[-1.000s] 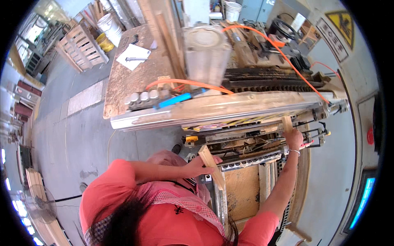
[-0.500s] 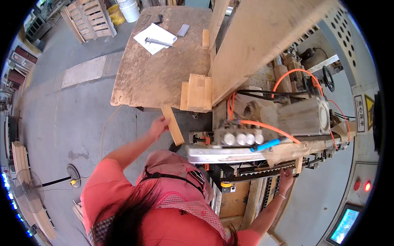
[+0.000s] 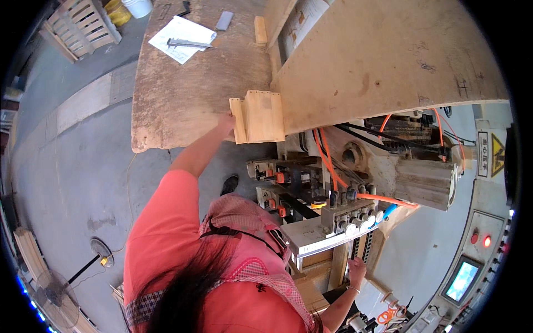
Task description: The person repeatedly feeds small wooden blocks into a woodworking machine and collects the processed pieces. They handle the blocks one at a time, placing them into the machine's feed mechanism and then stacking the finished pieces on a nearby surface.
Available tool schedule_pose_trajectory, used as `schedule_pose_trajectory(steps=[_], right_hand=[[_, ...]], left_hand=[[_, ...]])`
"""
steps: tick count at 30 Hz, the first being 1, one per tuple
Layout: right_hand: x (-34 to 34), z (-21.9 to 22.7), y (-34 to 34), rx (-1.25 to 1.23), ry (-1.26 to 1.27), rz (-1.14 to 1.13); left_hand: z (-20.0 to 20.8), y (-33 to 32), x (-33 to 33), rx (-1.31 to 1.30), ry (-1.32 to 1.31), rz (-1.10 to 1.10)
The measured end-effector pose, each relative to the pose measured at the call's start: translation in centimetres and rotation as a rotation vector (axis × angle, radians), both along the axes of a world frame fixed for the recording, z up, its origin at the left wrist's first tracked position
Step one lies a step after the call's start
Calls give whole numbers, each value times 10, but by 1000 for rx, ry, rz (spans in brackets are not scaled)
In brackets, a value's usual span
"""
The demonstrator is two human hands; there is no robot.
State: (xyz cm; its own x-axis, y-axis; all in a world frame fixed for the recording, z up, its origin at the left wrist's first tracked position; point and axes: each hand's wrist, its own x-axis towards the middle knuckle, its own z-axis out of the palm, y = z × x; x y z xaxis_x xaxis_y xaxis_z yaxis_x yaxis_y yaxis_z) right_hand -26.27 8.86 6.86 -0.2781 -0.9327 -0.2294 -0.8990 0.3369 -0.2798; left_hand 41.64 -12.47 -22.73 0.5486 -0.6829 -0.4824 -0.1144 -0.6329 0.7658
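Observation:
My left hand (image 3: 226, 122) reaches to the worn tabletop, its fingers closed on a flat wooden board (image 3: 239, 121). That board stands against the left side of a stack of pale wooden boards (image 3: 265, 116) with small holes along the top edges. The stack sits at the table's near right corner. On the right, my right hand (image 3: 357, 271) is raised beside the machine's black toothed rail (image 3: 367, 245), with its fingers curled in. Whether anything is inside those fingers is hidden.
A large wooden panel (image 3: 388, 61) rises over the machine. A metal valve block (image 3: 350, 216) with orange hoses is near me. Calipers (image 3: 189, 43) lie on white paper (image 3: 172, 53) on the table (image 3: 183, 94). At right is a control panel with a lit screen (image 3: 463, 282); a fan (image 3: 53, 288) stands left.
My left hand has moved forward, carrying a board from beside the table's edge to the stack. The right hand has drawn back from the rail and a wooden piece there. My view has shifted.

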Motion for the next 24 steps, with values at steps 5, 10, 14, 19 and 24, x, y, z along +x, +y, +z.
schedule_pose_trajectory(steps=[5, 10, 14, 19, 24], right_hand=[[11, 19, 21, 153, 76, -70], [-11, 13, 76, 119, 21, -145], [-15, 11, 103, 116, 67, -229], [-11, 30, 71, 49, 233, -49], [-50, 14, 47, 29, 303, -43]], left_hand=[[-29, -6, 4, 64, -183, -6], [-46, -11, 2, 142, -120, 32], [-70, -11, 7, 1, 734, 257], [-45, -21, 6, -264, 893, 370], [-12, -1, -21, -276, 844, 311]])
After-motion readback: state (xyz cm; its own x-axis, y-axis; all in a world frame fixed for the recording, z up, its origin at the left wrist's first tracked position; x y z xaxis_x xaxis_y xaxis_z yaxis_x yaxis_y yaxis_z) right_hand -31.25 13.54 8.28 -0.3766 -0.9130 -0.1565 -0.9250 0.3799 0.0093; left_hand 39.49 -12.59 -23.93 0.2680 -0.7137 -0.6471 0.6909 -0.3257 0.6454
